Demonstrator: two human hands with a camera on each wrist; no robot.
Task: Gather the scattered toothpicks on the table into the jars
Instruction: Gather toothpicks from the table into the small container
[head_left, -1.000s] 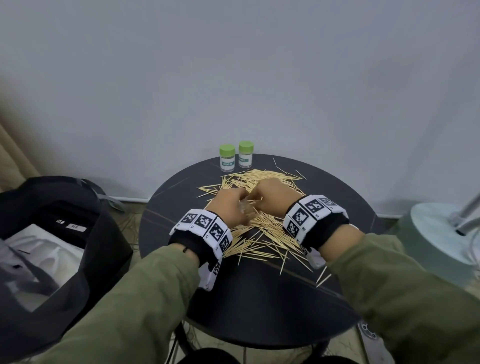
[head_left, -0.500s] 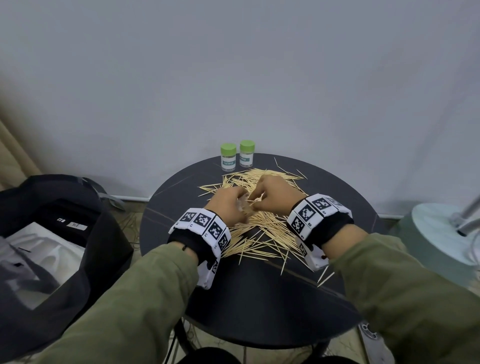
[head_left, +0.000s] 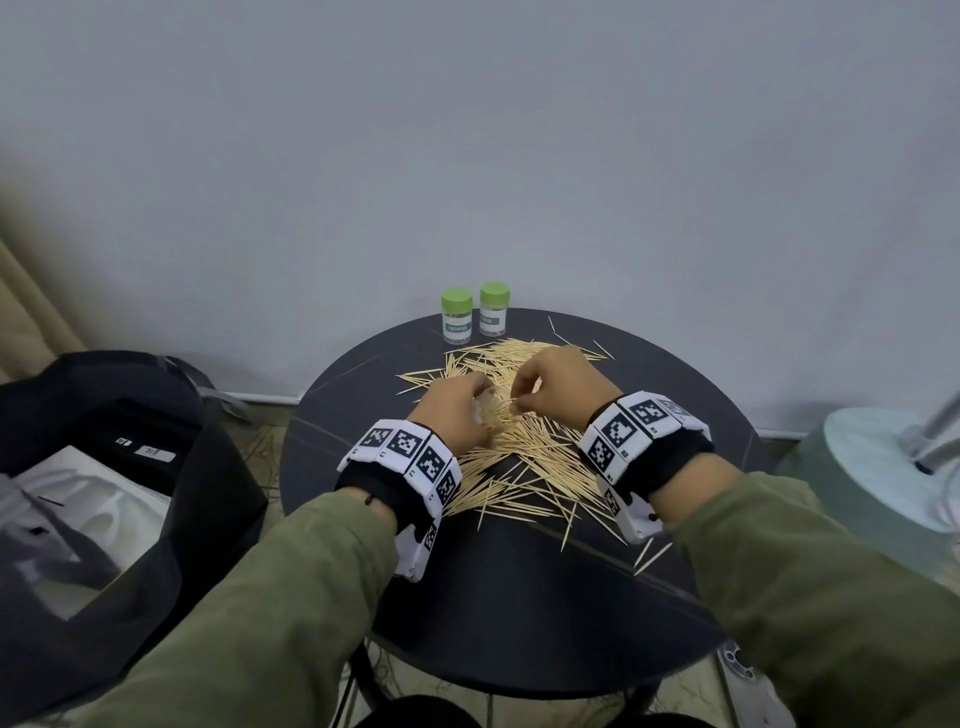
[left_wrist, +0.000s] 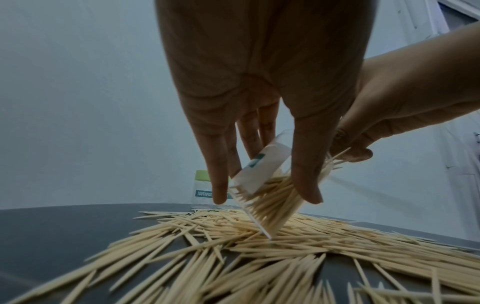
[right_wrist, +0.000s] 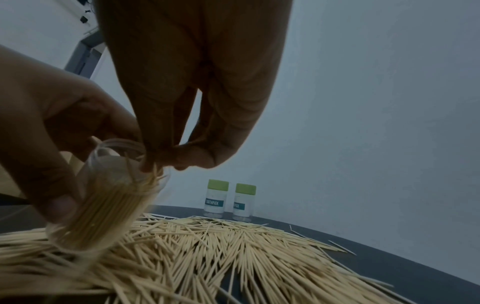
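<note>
So the left hand (left_wrist: 262, 115) grips the clear plastic toothpick jar (left_wrist: 270, 185) mid-frame, tilted, mouth toward the upper right. The right hand (right_wrist: 192, 86) pinches thin wooden toothpicks (right_wrist: 152, 174) w/ their long axis aimed into the mouth, right at the rim.

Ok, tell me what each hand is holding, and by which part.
Left hand grips the open clear plastic jar by its side wall, tilted. Right hand pinches a few thin wooden toothpicks by their upper ends at the jar's mouth.
</note>
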